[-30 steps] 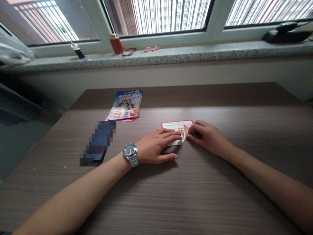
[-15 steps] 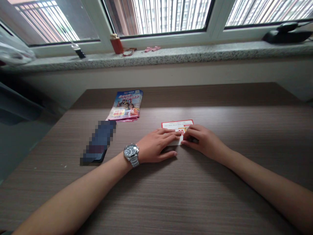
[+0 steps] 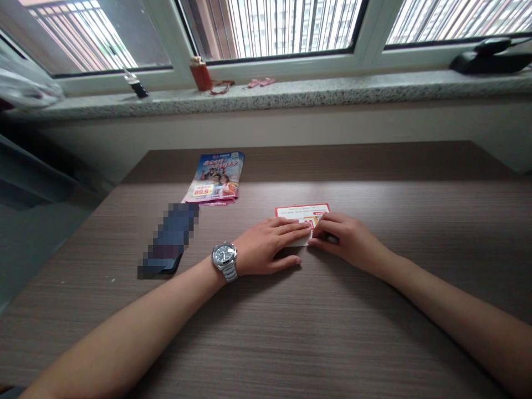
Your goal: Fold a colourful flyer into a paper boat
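Note:
A white leaflet (image 3: 302, 210) with a red border and printed text lies on the table in front of me, partly hidden under my hands. My left hand (image 3: 270, 246) rests flat across its left and middle part, fingers stretched out and the thumb apart on the tabletop. A silver watch (image 3: 224, 255) is on that wrist. At the leaflet's right edge, my right hand (image 3: 347, 235) has its fingers curled towards the thumb, closed on that edge. The exact pinch is partly hidden by the fingers.
A stack of colourful flyers (image 3: 216, 177) lies at the back left of the wooden table (image 3: 266, 343). Nearer me is a dark, pixelated phone-like object (image 3: 170, 235). The stone windowsill (image 3: 324, 94) holds a red case (image 3: 200, 75), small pink items (image 3: 261, 82) and a black device (image 3: 490, 58).
Both hands keep nearly the same place on the leaflet. Only a slight shift of the whole view shows.

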The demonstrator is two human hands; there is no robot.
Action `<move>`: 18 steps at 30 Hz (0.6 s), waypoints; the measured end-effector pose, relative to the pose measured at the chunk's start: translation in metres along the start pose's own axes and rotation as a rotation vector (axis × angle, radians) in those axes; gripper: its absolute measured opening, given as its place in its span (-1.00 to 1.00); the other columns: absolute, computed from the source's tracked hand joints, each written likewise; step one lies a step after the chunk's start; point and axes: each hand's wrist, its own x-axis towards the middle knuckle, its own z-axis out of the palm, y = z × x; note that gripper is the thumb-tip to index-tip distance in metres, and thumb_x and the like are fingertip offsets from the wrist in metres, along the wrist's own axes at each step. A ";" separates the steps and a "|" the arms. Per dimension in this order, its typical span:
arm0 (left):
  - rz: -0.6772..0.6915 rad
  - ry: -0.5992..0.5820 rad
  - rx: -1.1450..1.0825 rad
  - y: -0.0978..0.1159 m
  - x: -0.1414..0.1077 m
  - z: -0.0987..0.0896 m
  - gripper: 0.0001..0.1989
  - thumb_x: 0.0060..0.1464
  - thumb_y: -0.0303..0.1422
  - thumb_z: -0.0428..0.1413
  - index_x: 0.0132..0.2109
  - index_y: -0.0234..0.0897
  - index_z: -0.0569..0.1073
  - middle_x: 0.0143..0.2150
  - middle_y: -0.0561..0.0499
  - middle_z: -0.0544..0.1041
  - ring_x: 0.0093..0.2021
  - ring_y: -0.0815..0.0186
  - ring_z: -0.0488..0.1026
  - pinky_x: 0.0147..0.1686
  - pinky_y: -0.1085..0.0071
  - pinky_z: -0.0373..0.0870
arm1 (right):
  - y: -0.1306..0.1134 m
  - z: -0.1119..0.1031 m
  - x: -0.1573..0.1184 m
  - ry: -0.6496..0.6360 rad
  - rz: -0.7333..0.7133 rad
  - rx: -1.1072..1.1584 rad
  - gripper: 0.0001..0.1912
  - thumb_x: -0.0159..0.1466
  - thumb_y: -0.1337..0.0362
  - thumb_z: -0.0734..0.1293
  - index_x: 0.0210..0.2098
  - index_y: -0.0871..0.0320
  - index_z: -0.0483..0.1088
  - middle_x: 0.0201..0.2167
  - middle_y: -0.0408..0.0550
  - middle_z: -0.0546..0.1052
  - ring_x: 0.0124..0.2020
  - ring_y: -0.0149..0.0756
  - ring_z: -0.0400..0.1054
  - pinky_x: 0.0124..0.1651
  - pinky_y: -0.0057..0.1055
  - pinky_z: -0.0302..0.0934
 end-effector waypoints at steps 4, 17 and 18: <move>-0.001 -0.006 0.003 0.000 0.000 0.000 -0.38 0.30 -0.10 0.05 0.41 -0.11 0.15 0.43 -0.01 0.20 0.37 0.09 0.18 0.35 0.07 0.13 | -0.002 -0.001 0.001 -0.016 0.008 -0.001 -0.85 0.31 0.27 0.38 -0.38 0.12 0.37 -0.32 -0.05 0.47 -0.30 -0.26 0.36 -0.24 -0.34 0.25; 0.007 0.010 0.039 -0.001 -0.001 0.002 -0.37 0.30 -0.08 0.05 0.42 -0.10 0.14 0.42 -0.01 0.21 0.37 0.06 0.19 0.33 0.05 0.16 | 0.011 -0.008 -0.011 0.113 -0.107 -0.072 -0.86 0.34 0.24 0.36 -0.11 0.08 0.47 -0.14 0.05 0.51 -0.08 -0.14 0.40 -0.04 -0.15 0.36; 0.007 0.010 0.042 -0.001 -0.001 0.002 -0.37 0.30 -0.08 0.05 0.42 -0.10 0.13 0.43 0.00 0.20 0.36 0.06 0.18 0.33 0.05 0.16 | 0.011 -0.009 -0.012 0.109 -0.119 -0.114 -0.80 0.35 0.24 0.35 -0.04 0.06 0.47 -0.07 0.07 0.51 -0.02 -0.11 0.39 0.02 -0.10 0.35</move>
